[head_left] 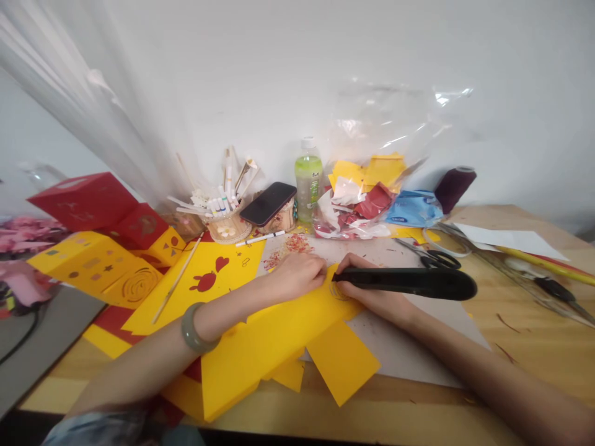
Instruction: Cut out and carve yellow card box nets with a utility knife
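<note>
A long folded sheet of yellow card [274, 344] lies slanted across the work area. My left hand [302, 275], its fingers curled, presses on the upper edge of this card; a pale green bangle [189, 328] circles the wrist. My right hand [367, 297] is closed around a long black tool [409, 284] with a narrow tip, whose exact kind I cannot make out. Its tip points left, close to the card's far end. Faint curved lines [339, 291] show on the card beside the right fingers. The fingertips of both hands are partly hidden.
Scissors [441, 259] lie right of my right hand. Behind stand a green-labelled bottle [308, 179], a phone [269, 203], a pen basket [227, 226] and a clear bag of scraps [367, 204]. Decorated yellow card [97, 266] and a red box [83, 198] are at left.
</note>
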`<state>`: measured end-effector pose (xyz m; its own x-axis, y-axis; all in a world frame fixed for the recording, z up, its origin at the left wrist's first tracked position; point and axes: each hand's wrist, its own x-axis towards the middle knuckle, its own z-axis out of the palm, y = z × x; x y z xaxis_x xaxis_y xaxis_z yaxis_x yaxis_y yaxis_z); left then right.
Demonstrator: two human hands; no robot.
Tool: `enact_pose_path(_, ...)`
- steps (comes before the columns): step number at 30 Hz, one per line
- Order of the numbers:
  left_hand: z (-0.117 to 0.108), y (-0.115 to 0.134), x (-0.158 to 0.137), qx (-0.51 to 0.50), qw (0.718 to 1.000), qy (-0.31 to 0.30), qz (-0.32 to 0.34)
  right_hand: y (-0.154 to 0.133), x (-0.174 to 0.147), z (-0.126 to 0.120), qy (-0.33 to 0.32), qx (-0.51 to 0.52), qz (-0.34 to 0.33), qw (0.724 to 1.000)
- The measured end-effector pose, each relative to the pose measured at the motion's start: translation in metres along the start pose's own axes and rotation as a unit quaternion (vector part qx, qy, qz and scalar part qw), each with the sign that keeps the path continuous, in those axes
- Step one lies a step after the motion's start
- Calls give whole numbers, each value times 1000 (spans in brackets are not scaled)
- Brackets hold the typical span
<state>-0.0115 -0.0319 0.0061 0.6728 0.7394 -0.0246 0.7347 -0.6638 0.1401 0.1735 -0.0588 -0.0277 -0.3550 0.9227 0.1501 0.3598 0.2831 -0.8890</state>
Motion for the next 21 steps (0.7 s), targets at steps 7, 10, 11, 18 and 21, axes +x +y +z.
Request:
enact_pose_path(7, 0, -2, -4, -10, 1000, -3, -8, -3, -1, 0, -1, -62, 19, 998)
enact_pose_path(10, -1, -2, -5, -15, 1000, -6, -5, -7, -2, -1, -19, -71, -6, 997)
enact_pose_path(11, 0, -3, -6, -16, 1000, -7, -3, -9, -3, -1, -25, -77, -13, 997)
enact_pose_path(18, 5, -7, -6, -33, 999, -4, 20, -23, -7, 2, -23, -132, -7, 991)
enact_pose_path(21, 6, -7, -8, -37, 999, -2, 23, -26, -6, 3, -13, -155, -3, 988)
